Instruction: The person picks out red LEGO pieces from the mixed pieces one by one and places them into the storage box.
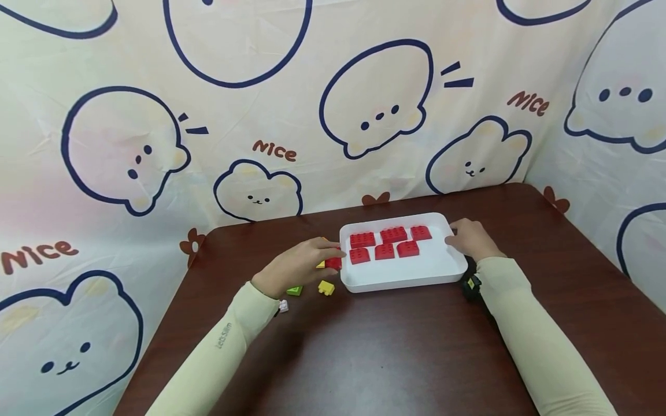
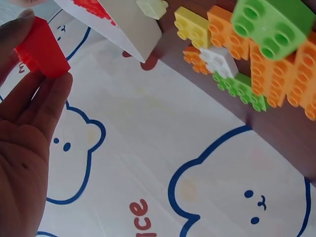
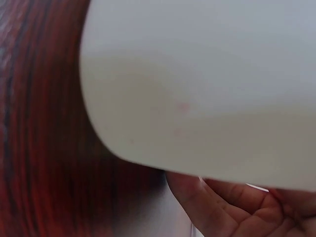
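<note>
My left hand (image 1: 299,266) pinches a red toy brick (image 2: 44,49) between thumb and fingertips, just off the left end of a white tray (image 1: 406,278). Two rows of red bricks (image 1: 384,251) lie in the tray, and its right part shows bare white. At the tray's right end, my right hand (image 1: 474,240) grips the rim. The right wrist view has the tray's pale surface (image 3: 197,143) close up, with curled fingers (image 3: 197,197) at its edge; part of that hand is hidden.
Left of the tray, partly behind my left hand, lie loose bricks: a yellow brick (image 1: 326,288), a green brick (image 2: 271,24), orange bricks (image 2: 266,74) and a white brick (image 2: 219,61). A patterned cloth (image 1: 260,115) hangs behind the brown table (image 1: 385,346).
</note>
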The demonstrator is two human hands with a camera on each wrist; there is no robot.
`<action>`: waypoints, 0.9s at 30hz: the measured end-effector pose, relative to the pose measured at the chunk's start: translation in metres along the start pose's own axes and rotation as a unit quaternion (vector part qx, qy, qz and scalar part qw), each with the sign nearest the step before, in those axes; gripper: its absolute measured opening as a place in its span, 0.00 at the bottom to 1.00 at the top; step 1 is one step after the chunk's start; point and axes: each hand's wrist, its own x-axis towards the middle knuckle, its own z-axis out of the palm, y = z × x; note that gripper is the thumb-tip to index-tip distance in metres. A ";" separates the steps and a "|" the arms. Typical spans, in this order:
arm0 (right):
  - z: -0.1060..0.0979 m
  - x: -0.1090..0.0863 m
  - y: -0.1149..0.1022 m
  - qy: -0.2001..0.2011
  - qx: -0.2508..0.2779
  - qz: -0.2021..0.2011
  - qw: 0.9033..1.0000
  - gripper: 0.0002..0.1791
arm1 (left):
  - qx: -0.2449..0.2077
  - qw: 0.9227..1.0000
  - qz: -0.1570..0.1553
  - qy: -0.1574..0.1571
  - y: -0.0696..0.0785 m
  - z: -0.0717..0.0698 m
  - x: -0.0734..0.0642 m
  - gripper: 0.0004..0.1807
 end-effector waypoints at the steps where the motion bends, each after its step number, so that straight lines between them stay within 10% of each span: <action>1: 0.000 0.000 0.000 -0.001 0.000 0.000 1.000 0.30 | -0.001 1.000 -0.004 -0.001 0.001 0.001 0.002 0.28; 27: 0.000 0.002 0.001 -0.005 0.000 0.007 1.000 0.31 | -0.038 0.996 0.021 -0.072 0.017 0.018 0.061 0.23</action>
